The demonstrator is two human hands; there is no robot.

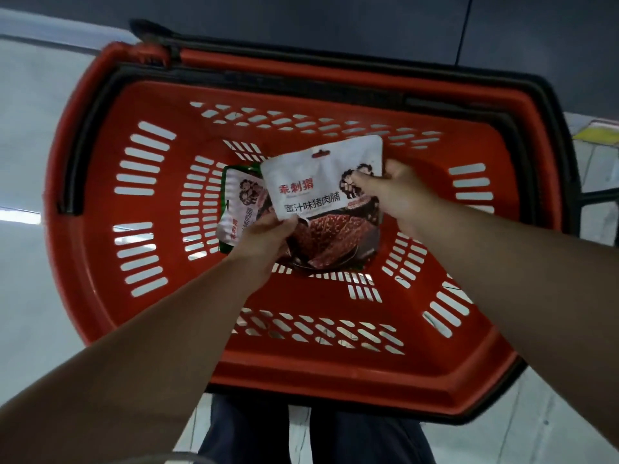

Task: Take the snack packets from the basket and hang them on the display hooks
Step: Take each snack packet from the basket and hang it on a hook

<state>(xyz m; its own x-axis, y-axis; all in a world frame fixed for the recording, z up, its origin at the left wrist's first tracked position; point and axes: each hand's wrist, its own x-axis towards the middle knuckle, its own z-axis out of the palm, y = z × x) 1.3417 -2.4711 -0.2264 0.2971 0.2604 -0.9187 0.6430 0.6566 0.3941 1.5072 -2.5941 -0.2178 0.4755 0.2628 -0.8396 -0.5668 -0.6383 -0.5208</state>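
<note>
While the left hand [268, 234] is pinching the packet [323, 192] bottom-left, right hand [390, 190] is clamping its right edge; second packet [237, 205] lying in basket [100, 296].

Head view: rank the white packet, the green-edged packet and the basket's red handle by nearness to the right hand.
1. White packet: pinched by the right hand at its right edge.
2. Green-edged packet: left of the white one, on the basket floor.
3. Red handle: along the far rim.
</note>
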